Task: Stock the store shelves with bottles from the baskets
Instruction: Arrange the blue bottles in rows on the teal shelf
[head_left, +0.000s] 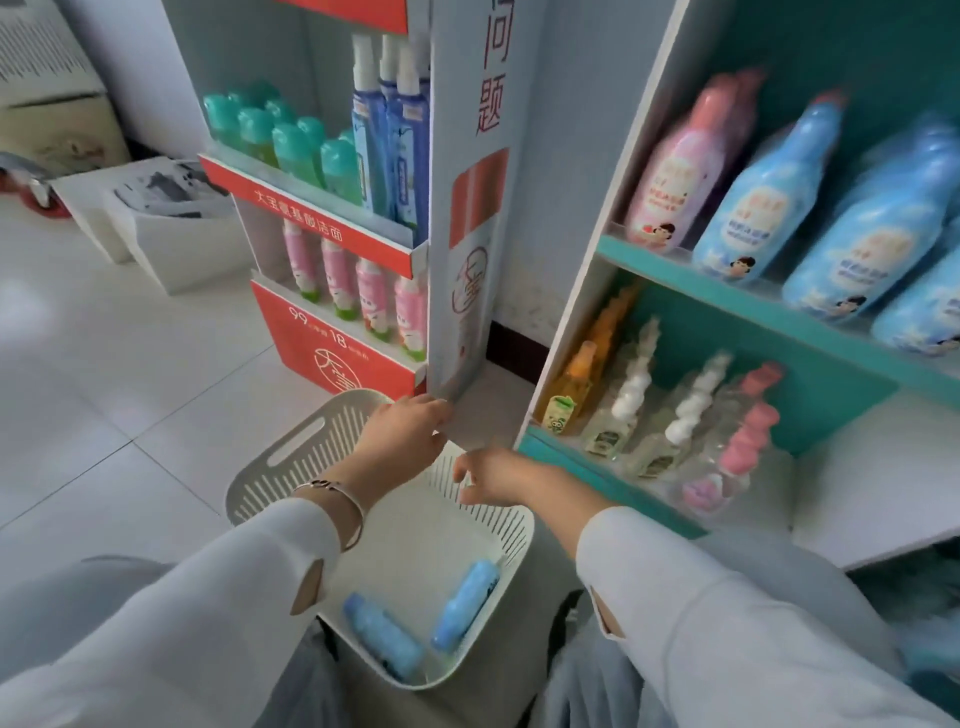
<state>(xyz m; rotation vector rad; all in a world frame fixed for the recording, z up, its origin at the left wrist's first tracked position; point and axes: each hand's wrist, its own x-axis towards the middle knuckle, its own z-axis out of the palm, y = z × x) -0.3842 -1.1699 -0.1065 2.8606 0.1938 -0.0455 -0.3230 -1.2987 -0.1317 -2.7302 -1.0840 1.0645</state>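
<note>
In the head view, the left hand and the right hand hang close together but apart, both above the far half of a white slatted basket that stands on the tiled floor. Neither hand holds anything. The left hand's fingers are loosely curled, and its fingertips lie at the bottom corner of the side panel of a red display stand; whether they touch it cannot be told. The right hand's fingers droop, relaxed, toward the inside of the basket. A bracelet circles the left wrist, and both arms wear white sleeves.

Below the hands and nearer the person, two blue bottles lie on the basket floor: one under the left forearm, the other leaning against the basket's right wall.

Beyond the left hand, the red stand carries a row of pink bottles on its lower tier, with green-capped bottles and tall blue spray bottles above.

To the right of the right hand stands a teal shelf unit. Its bottom level, just beside that hand, holds an orange bottle, clear pump bottles and pink-capped bottles. The level above holds a large pink bottle and large blue bottles.
</note>
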